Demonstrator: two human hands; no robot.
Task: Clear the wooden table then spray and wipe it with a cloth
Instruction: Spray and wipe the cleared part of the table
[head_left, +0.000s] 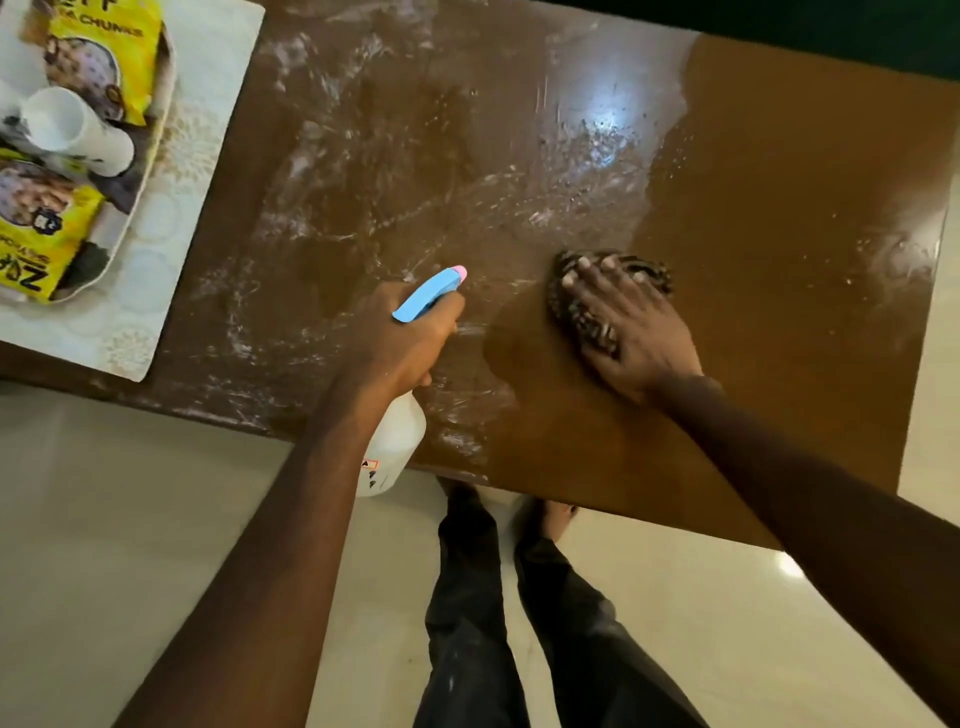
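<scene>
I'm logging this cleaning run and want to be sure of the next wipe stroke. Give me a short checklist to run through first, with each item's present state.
1. Cloth flat under the right hand: ok.
2. Spray bottle gripped in the left hand: ok.
3. Table wet ahead of the cloth: ok, foamy streaks cover the middle.
4. Whole top wiped: not ok, the left and middle parts are streaky.
5. Table cleared: not ok, a tray with packets and a cup sits on a mat at the left end.
</scene>
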